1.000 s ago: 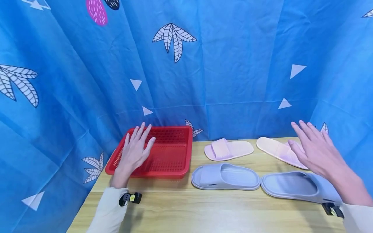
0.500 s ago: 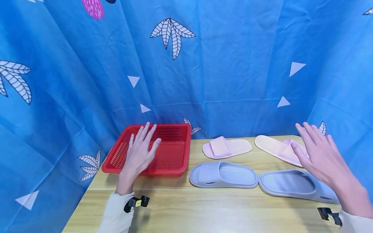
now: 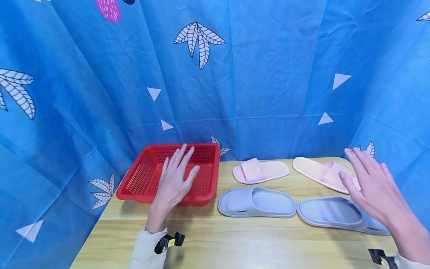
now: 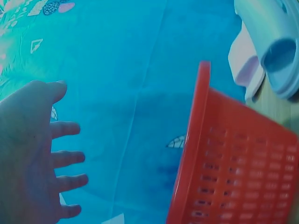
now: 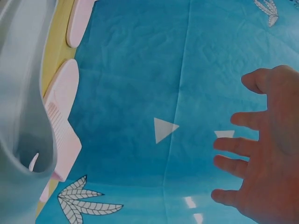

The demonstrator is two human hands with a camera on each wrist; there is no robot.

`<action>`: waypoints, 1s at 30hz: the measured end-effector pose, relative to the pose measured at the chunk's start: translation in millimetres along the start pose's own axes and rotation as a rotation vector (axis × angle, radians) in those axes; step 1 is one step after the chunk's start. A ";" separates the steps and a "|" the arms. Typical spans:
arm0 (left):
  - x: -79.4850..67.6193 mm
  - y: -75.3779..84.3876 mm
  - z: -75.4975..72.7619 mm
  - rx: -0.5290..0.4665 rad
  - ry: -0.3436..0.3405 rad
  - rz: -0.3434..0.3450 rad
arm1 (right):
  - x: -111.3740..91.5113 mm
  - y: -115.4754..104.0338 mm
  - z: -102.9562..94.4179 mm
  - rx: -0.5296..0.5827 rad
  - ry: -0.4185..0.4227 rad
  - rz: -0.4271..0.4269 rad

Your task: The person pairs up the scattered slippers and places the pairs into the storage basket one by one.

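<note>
My left hand (image 3: 174, 183) hovers with spread, straight fingers in front of the red plastic basket (image 3: 215, 179), overlapping it in the head view. It holds nothing. My right hand (image 3: 374, 186) is likewise spread and holds nothing, raised over the right-hand slippers. Two grey-blue slippers lie end to end: the left one (image 3: 272, 201) points its strap left, and the right one (image 3: 330, 211) is partly hidden by my right hand and forearm. Behind them lie two pink slippers, one at the left (image 3: 275, 170) and one angled at the right (image 3: 309, 167), its strap end by my right fingers.
Everything stands on a light wooden table (image 3: 255, 243). A blue patterned curtain (image 3: 275, 74) hangs close behind the table and along both sides. The basket's perforated wall (image 4: 243, 168) faces the left wrist camera.
My left hand has moved to the right across the front of the basket. The right hand has shifted slightly right in view. Slippers and basket keep their places.
</note>
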State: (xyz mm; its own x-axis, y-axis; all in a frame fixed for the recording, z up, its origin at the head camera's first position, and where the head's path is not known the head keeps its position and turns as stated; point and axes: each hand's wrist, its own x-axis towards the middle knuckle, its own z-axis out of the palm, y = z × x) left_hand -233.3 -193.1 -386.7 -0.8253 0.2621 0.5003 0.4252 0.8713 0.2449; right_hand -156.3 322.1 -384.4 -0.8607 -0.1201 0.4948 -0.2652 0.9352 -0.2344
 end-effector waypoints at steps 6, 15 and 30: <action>-1.4 11.8 8.1 -0.021 0.004 0.027 | -6.7 0.0 3.6 0.012 0.025 -0.015; -3.5 27.9 18.4 -0.059 -0.010 0.053 | -15.3 2.6 3.9 0.023 0.058 -0.048; -6.6 49.7 31.7 -0.102 -0.057 0.079 | -21.5 7.4 2.3 0.026 0.047 -0.075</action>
State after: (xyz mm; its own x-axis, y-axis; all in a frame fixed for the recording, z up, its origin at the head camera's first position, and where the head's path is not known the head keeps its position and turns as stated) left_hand -218.5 -138.4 -404.2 -0.8064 0.3541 0.4737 0.5228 0.8011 0.2912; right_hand -140.8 330.9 -398.6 -0.8168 -0.1732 0.5503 -0.3400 0.9151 -0.2167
